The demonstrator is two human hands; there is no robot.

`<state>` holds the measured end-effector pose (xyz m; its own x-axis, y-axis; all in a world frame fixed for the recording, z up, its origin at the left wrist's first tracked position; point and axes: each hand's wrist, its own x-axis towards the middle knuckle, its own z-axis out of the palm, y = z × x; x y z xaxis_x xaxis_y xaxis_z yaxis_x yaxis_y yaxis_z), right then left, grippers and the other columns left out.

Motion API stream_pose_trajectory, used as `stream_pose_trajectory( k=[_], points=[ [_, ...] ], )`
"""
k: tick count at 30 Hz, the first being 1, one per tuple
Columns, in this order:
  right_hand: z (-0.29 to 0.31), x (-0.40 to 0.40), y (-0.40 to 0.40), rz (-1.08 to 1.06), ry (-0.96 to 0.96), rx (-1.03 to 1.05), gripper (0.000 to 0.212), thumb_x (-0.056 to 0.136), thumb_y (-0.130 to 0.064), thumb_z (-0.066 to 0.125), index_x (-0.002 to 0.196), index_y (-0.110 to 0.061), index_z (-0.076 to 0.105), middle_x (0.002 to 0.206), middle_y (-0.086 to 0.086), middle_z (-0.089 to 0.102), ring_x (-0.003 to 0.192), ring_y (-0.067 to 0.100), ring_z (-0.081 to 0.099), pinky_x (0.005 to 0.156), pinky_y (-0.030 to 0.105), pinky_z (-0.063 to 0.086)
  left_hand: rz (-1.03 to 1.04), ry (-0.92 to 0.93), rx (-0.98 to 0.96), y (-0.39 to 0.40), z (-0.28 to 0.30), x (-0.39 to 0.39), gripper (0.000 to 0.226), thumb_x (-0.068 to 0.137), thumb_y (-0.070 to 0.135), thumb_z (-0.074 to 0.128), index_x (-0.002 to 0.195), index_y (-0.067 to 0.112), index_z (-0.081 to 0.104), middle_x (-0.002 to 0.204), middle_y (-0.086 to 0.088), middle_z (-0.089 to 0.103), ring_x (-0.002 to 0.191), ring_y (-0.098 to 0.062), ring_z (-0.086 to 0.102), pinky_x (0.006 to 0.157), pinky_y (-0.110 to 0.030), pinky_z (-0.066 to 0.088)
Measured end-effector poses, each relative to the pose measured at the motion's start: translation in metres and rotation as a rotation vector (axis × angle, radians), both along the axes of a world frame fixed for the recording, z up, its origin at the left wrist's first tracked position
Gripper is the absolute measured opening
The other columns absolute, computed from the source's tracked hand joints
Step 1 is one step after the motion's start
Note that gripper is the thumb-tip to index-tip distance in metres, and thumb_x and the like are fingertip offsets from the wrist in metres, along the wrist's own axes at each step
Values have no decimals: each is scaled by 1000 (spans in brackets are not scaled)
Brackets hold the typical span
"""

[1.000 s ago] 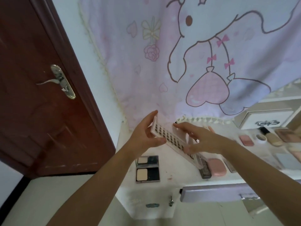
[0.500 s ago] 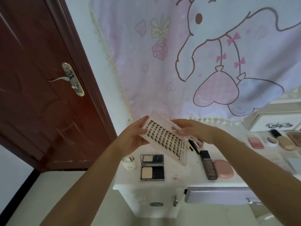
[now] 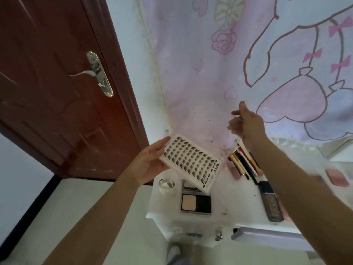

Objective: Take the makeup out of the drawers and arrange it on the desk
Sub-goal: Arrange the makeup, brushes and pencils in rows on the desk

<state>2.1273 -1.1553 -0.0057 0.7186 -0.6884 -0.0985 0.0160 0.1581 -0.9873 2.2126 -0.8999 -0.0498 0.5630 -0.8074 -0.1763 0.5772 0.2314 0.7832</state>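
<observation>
Head view showed our left hand (image 3: 150, 165) pinching the lash tray (image 3: 192, 163) by one edge above the counter (image 3: 238, 199); our right hand (image 3: 246, 124), at two o'clock, seemingly gripped its clear lid. So tilted, the tray could slip onto the powder compact (image 3: 196, 202).

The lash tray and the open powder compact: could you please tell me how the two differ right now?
The lash tray is held in the air, tilted, by the left hand; the compact lies flat on the desk. The tray is white with rows of dark lash clusters; the compact is dark with a beige powder pan. The tray looks larger. Both are flat and rectangular.
</observation>
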Motion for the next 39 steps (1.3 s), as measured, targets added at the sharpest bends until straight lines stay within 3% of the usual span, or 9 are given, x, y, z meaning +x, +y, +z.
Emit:
stream_pose_trajectory(
  k=[4, 7, 11, 14, 19, 23, 29, 36, 39],
  points=[
    [-10, 51, 3, -99, -28, 228, 28, 90, -39, 49, 80, -13, 52, 67, 4, 56, 45, 9, 57, 46, 18, 48, 62, 93, -34, -6, -16, 43, 64, 31, 16, 95, 92, 9, 75, 97, -10, 73, 85, -21, 71, 63, -33, 59],
    [-27, 78, 5, -41, -37, 315, 2, 90, -5, 52, 91, -5, 51, 71, 7, 62, 51, 11, 62, 60, 22, 55, 107, 167, -64, -13, -29, 72, 64, 26, 13, 95, 87, 7, 75, 96, -11, 73, 84, -22, 72, 65, -33, 60],
    [-58, 100, 10, 49, 206, 102, 33, 87, 12, 42, 113, -8, 44, 85, 10, 63, 63, 15, 62, 67, 25, 53, 104, 243, 30, -20, -54, 100, 55, 56, -3, 82, 107, 5, 65, 99, -11, 70, 79, -16, 72, 62, -25, 59],
    [-86, 112, 10, 62, 321, 21, 33, 86, 16, 39, 114, 4, 51, 60, -4, 67, 48, 3, 61, 50, 13, 48, -47, 81, 297, -20, -75, 113, 58, 85, -21, 39, 135, 6, 36, 112, -4, 58, 84, -7, 67, 74, -15, 55],
    [-129, 130, 18, 71, 470, -33, 29, 88, 14, 39, 114, 12, 52, 74, 5, 62, 59, 7, 57, 59, 13, 43, -263, -143, 609, -19, -116, 125, 69, 87, -10, 50, 145, 5, 16, 135, 0, 45, 109, -11, 51, 85, -15, 47],
    [-153, 137, 24, 94, 541, -51, 27, 89, 9, 40, 112, 8, 54, 83, 7, 60, 69, 9, 56, 67, 15, 44, -346, -264, 789, -17, -133, 131, 57, 88, 9, 59, 140, 10, 34, 127, 4, 51, 92, -7, 52, 61, -4, 44],
    [-174, 140, 16, 81, 603, -6, 27, 91, 7, 38, 114, 1, 52, 87, 9, 58, 72, 14, 55, 74, 26, 46, -329, -597, 917, -22, -141, 124, 57, 77, 10, 72, 129, 9, 47, 121, -1, 55, 86, -9, 54, 59, 0, 42],
    [-193, 152, 6, 71, 770, -191, 35, 90, 3, 41, 124, 3, 49, 86, 9, 61, 71, 19, 54, 73, 27, 48, -506, -929, 1098, -26, -150, 114, 72, 80, 24, 69, 140, 12, 32, 132, -8, 43, 111, -20, 52, 90, -26, 42],
    [-192, 158, 7, 167, 908, -416, 38, 92, -11, 45, 130, -6, 47, 121, 18, 60, 97, 21, 54, 81, 23, 42, -512, -974, 1126, -28, -149, 111, 66, 85, 23, 63, 141, 10, 30, 134, -10, 42, 114, -21, 51, 95, -28, 42]
  ],
)
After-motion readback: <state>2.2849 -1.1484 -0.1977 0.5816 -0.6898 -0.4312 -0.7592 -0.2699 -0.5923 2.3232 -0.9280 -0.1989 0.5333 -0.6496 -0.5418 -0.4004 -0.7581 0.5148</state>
